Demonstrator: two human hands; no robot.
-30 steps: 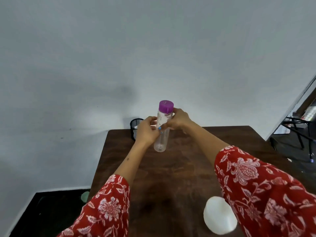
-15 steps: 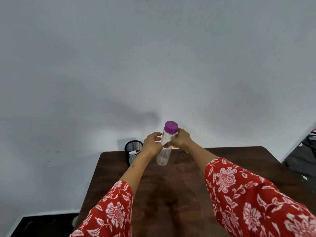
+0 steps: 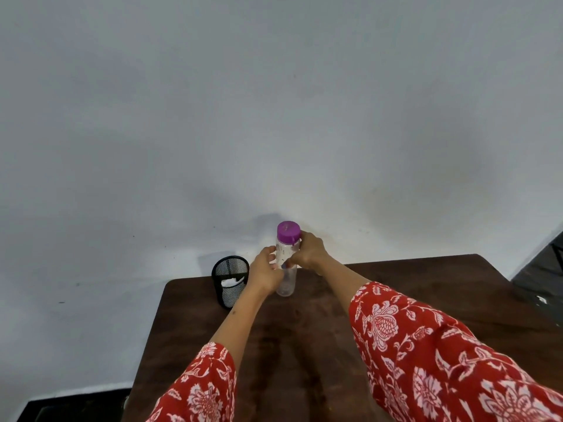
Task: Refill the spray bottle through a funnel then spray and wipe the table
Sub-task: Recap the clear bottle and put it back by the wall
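Both hands grip the purple-capped bottle above the table

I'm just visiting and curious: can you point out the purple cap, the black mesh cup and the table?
purple cap (image 3: 288, 230), head view, its top face.
black mesh cup (image 3: 230, 283), head view, its front wall.
table (image 3: 304, 345), head view, bare wood between the arms.
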